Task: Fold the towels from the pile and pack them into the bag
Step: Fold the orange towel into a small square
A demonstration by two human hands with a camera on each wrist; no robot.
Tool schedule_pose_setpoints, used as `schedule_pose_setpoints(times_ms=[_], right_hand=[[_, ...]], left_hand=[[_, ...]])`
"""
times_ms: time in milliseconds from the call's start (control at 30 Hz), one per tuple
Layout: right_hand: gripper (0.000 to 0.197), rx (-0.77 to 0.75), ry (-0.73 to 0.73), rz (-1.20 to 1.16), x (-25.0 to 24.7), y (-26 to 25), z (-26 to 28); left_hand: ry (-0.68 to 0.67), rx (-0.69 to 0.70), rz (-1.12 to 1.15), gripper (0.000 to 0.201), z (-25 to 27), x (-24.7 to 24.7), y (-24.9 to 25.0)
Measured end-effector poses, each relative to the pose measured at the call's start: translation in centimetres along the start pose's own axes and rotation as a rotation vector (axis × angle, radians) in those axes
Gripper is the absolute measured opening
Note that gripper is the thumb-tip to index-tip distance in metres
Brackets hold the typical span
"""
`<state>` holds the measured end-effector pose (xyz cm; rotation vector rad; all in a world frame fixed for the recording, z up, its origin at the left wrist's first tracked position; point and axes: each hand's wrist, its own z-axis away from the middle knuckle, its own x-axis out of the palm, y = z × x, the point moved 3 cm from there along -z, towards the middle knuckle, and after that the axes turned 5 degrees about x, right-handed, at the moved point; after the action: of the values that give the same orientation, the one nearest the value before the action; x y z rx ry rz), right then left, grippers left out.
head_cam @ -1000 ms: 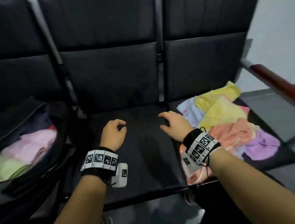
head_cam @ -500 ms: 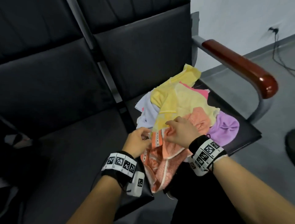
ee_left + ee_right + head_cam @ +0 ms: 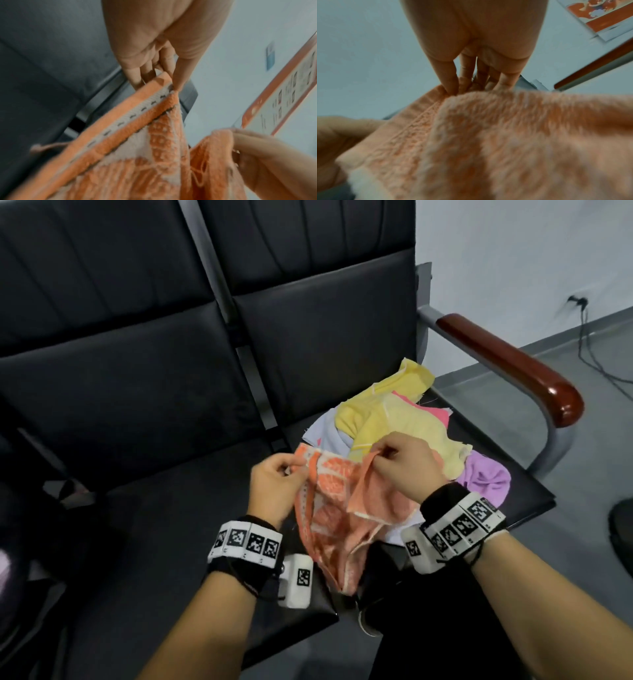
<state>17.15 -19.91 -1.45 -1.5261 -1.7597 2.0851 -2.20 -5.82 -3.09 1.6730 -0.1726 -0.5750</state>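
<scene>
An orange and white patterned towel (image 3: 335,508) hangs between both hands above the front edge of the right seat. My left hand (image 3: 277,484) pinches its left top corner; the left wrist view shows thumb and fingers on the striped hem (image 3: 159,86). My right hand (image 3: 404,467) pinches the towel's other top edge (image 3: 452,93). Behind them lies the pile of towels (image 3: 411,419), yellow, pink, white and purple, on the right seat. Only a dark edge of the bag (image 3: 10,563) shows at the far left.
Black padded seats (image 3: 154,525) run in a row with tall backs. A metal armrest with a brown wooden top (image 3: 513,371) borders the right seat. Grey floor and a cable (image 3: 596,361) lie to the right. My dark-clad knee is under the towel.
My view swung right from the bag to the pile. Both hands reached the orange towel, took hold of it and lifted it up from the pile, spreading its top edge.
</scene>
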Motion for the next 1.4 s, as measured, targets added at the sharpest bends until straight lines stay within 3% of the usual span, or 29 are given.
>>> schedule_pose_setpoints(times_ms=[133,300,433,500,600,700,767,833,900,967,1100,1267,1400], right_hand=[[0.016,-0.133,0.106,-0.176,-1.0,-7.1,0.2],[0.010,-0.268,0.140,-0.312,0.3,-14.4,0.9],[0.011,-0.272,0.124,-0.315,3.4,-16.1,1.9],[0.017,-0.233,0.092,-0.284,5.7,-15.0,2.6],[0.014,-0.121,0.003,-0.157,9.5,-11.5,4.0],[0.009,-0.062,-0.122,0.080,12.9,-7.6,6.1],[0.014,-0.043,-0.231,0.187,14.8,-6.0,7.5],[0.020,-0.050,-0.248,0.199,15.9,-5.6,8.6],[0.024,-0.097,-0.204,0.157,16.6,-6.1,9.6],[0.028,-0.159,-0.219,0.092,17.7,-7.6,10.5],[0.037,-0.312,-0.439,-0.011,21.3,-12.9,12.3],[0.056,-0.577,-0.650,-0.076,26.7,-21.3,13.6],[0.038,-0.713,-0.700,-0.050,29.6,-24.7,14.5]], left_hand=[[0.232,0.106,0.090,0.023,-0.4,-9.1,3.4],[0.448,0.218,0.146,0.015,2.1,-21.6,6.8],[0.534,0.234,0.158,0.017,4.9,-28.7,6.4],[0.534,0.217,0.121,0.028,6.2,-30.8,4.9],[0.501,0.075,0.060,0.049,7.6,-32.2,0.8],[0.442,-0.105,0.034,0.056,9.2,-32.2,-3.9],[0.424,-0.180,0.005,0.052,10.3,-32.0,-6.8],[0.429,-0.207,0.033,0.035,11.3,-31.8,-9.0],[0.432,-0.191,0.001,0.018,12.4,-31.7,-10.2],[0.425,-0.165,-0.040,0.019,13.2,-31.6,-10.8],[0.358,-0.086,0.020,0.029,14.1,-31.2,-9.9],[0.261,0.077,-0.028,0.015,15.2,-32.2,-6.6],[0.178,0.239,-0.124,0.015,16.7,-33.7,-4.3]])
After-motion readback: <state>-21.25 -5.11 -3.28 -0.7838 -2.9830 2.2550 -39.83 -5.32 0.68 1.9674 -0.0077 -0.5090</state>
